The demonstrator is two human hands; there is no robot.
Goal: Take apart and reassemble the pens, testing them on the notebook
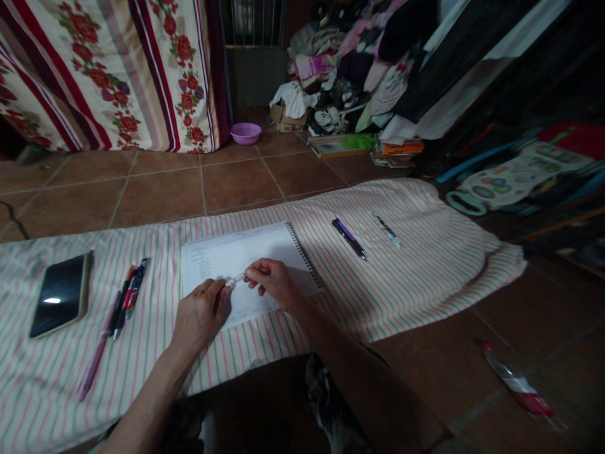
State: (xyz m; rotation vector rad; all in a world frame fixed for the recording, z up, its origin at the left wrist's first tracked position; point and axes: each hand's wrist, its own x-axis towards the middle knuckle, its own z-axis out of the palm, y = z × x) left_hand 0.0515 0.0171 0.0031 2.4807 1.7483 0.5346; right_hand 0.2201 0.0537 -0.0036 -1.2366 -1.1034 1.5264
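The left hand's [201, 310] grip is clamped on one end of a small pale stick [235, 279], and the right hand's [273, 281] grip pinches the other end. The stick is held over the middle of a notebook [255, 243] on a striped cloth [416, 277]. From the notebook, a phone [61, 293] lies at nine o'clock, several pens [130, 299] nearer between eight and nine, and a purple-and-black pen [348, 238] between two and three.
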